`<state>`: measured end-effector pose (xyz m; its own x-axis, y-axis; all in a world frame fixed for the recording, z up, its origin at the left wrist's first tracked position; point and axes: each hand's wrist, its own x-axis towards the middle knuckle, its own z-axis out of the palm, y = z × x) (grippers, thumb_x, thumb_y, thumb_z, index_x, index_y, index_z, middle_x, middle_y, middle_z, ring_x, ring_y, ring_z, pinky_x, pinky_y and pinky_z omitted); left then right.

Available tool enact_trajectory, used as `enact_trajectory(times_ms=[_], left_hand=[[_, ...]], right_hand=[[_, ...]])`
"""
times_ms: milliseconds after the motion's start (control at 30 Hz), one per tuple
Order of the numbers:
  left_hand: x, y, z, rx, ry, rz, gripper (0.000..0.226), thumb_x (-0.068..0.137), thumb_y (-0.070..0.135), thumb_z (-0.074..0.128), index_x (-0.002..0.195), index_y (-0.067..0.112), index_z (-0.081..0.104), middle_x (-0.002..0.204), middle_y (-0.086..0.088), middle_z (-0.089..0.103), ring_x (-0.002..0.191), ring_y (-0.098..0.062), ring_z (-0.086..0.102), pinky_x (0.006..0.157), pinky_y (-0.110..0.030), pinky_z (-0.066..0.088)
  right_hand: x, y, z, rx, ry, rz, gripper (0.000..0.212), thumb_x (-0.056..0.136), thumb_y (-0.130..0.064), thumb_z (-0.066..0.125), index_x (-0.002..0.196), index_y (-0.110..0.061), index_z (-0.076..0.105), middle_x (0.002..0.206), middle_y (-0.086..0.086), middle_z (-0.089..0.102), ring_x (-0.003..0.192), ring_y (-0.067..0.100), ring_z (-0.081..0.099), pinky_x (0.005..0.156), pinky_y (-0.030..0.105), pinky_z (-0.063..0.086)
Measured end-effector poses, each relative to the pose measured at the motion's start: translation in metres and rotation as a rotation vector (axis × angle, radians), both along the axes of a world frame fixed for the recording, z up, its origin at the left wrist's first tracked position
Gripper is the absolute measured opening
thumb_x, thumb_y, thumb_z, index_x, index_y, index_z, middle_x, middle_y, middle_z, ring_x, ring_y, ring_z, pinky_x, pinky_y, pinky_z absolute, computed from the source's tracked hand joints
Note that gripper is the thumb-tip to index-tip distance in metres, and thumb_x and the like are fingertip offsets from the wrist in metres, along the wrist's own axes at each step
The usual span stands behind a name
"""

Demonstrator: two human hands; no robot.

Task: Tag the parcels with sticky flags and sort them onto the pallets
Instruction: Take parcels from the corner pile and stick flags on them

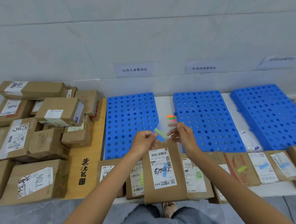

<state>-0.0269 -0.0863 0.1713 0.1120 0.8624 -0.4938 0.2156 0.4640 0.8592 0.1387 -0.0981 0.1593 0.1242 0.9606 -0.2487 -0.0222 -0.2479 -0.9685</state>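
Three blue pallets lie across mid-frame. Stacked parcels fill the left, and a tagged row lines the lower edge. At centre, the right hand pinches the flag sheet, and the left hand pinches its blue flag.

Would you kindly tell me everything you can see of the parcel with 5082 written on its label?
The parcel is flat brown cardboard, lying label up in the front row and overlapping the neighbouring parcels on both sides. Its white label carries barcodes, a handwritten 5082 and one blue sticky flag. The left hand and right hand hover over its far end; contact is unclear.
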Motion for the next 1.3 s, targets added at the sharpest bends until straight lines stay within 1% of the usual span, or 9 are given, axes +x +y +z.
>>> enact_trajectory(times_ms=[200, 300, 533, 700, 767, 867, 1000, 1167, 1300], left_hand=[[0.017, 0.043, -0.012, -0.027, 0.102, -0.166, 0.017, 0.094, 0.021, 0.058, 0.088, 0.006, 0.066, 0.074, -0.004, 0.065, 0.059, -0.009, 0.060, 0.052, -0.017, 0.049], [0.026, 0.076, -0.030, -0.074, 0.190, -0.206, 0.018, 0.097, 0.014, 0.051, 0.097, 0.004, 0.067, 0.085, -0.007, 0.065, 0.065, -0.011, 0.060, 0.057, -0.019, 0.051], [0.054, 0.157, -0.079, 0.011, 0.326, -0.270, 0.012, 0.092, 0.006, 0.055, 0.091, 0.006, 0.067, 0.080, -0.004, 0.060, 0.073, -0.014, 0.058, 0.065, -0.022, 0.052], [0.078, 0.191, -0.134, 0.122, 0.439, -0.336, 0.015, 0.089, -0.002, 0.056, 0.094, 0.002, 0.070, 0.083, -0.004, 0.062, 0.080, -0.014, 0.058, 0.079, -0.027, 0.052], [0.085, 0.200, -0.158, 0.175, 0.470, -0.355, 0.017, 0.087, -0.004, 0.057, 0.096, 0.003, 0.069, 0.088, -0.007, 0.061, 0.085, -0.018, 0.059, 0.081, -0.029, 0.052], [0.098, 0.214, -0.186, 0.284, 0.569, -0.425, 0.024, 0.084, 0.000, 0.064, 0.108, 0.004, 0.063, 0.106, -0.012, 0.058, 0.097, -0.024, 0.057, 0.088, -0.034, 0.048], [0.124, 0.228, -0.209, 0.304, 0.751, -0.619, 0.047, 0.084, 0.017, 0.070, 0.123, 0.003, 0.050, 0.126, -0.014, 0.045, 0.114, -0.029, 0.046, 0.095, -0.036, 0.042], [0.144, 0.231, -0.220, 0.328, 0.982, -0.719, 0.068, 0.072, 0.025, 0.081, 0.123, 0.005, 0.042, 0.128, -0.013, 0.039, 0.117, -0.029, 0.039, 0.082, -0.034, 0.042], [0.147, 0.233, -0.220, 0.279, 1.060, -0.717, 0.078, 0.067, 0.033, 0.084, 0.125, 0.004, 0.039, 0.128, -0.013, 0.039, 0.119, -0.029, 0.038, 0.089, -0.034, 0.041]], right_hand=[[0.028, 0.032, -0.021, -0.076, -0.151, -0.042, 0.012, 0.094, -0.012, 0.056, 0.082, -0.009, 0.057, 0.068, 0.009, 0.064, 0.049, 0.009, 0.054, 0.048, 0.019, 0.045], [0.050, 0.062, -0.044, -0.228, -0.270, -0.154, 0.010, 0.095, -0.010, 0.053, 0.089, -0.005, 0.060, 0.069, 0.009, 0.061, 0.053, 0.014, 0.050, 0.048, 0.021, 0.042], [0.075, 0.124, -0.102, -0.500, -0.519, 0.178, 0.026, 0.096, 0.002, 0.040, 0.085, 0.001, 0.064, 0.059, 0.010, 0.056, 0.048, 0.013, 0.046, 0.033, 0.011, 0.033], [0.071, 0.143, -0.155, -0.504, -0.714, 0.295, 0.013, 0.093, -0.016, 0.057, 0.082, -0.009, 0.059, 0.060, 0.003, 0.058, 0.056, 0.015, 0.055, 0.052, 0.026, 0.047], [0.074, 0.146, -0.167, -0.437, -0.788, 0.241, 0.008, 0.094, -0.021, 0.056, 0.087, -0.016, 0.053, 0.066, 0.004, 0.056, 0.060, 0.020, 0.055, 0.055, 0.030, 0.043], [0.084, 0.154, -0.180, -0.292, -0.718, 0.138, 0.007, 0.096, -0.016, 0.050, 0.092, -0.015, 0.056, 0.061, 0.004, 0.052, 0.051, 0.015, 0.047, 0.050, 0.030, 0.038], [0.095, 0.164, -0.188, -0.251, -0.588, 0.033, 0.018, 0.098, -0.011, 0.046, 0.091, -0.008, 0.063, 0.060, -0.003, 0.056, 0.047, 0.009, 0.050, 0.052, 0.031, 0.048], [0.100, 0.164, -0.192, -0.235, -0.470, -0.009, 0.020, 0.099, -0.012, 0.045, 0.087, -0.010, 0.060, 0.057, 0.004, 0.058, 0.038, 0.008, 0.049, 0.049, 0.028, 0.050], [0.101, 0.163, -0.192, -0.215, -0.417, -0.030, 0.020, 0.099, -0.010, 0.044, 0.087, -0.008, 0.060, 0.056, 0.006, 0.058, 0.036, 0.008, 0.050, 0.045, 0.023, 0.048]])
